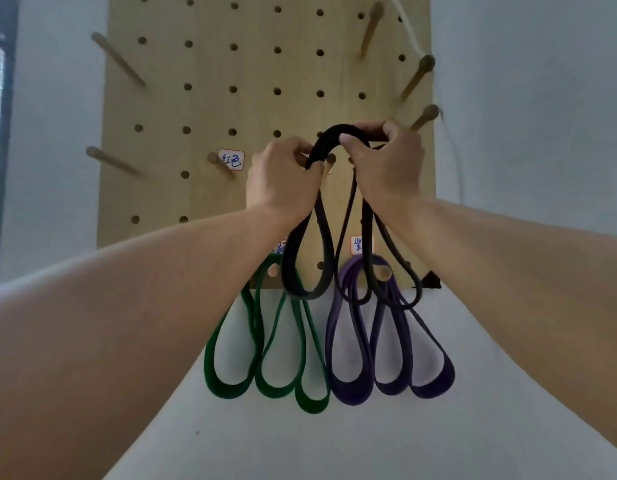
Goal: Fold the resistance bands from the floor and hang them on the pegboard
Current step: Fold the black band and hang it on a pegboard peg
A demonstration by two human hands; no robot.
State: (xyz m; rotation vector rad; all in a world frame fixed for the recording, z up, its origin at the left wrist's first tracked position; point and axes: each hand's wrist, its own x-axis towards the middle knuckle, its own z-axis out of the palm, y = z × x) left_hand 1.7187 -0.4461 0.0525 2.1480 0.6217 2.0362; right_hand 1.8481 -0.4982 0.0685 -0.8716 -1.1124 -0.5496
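Risking slippage: folded black rubber resistance band bunched at twelve o'clock over a wooden peg barely showing, loops possibly missing it and dropping. Left hand at nine o'clock of the bend, fingers curling, pinching its strands. Right hand at three o'clock, thumb and fingers clamping the arch. Hanging against the light wooden pegboard, above the green band and purple band.

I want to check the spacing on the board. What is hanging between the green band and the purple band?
In the head view, the folded black band, gripped by both the left hand and the right hand, hangs between the green band and the purple band.
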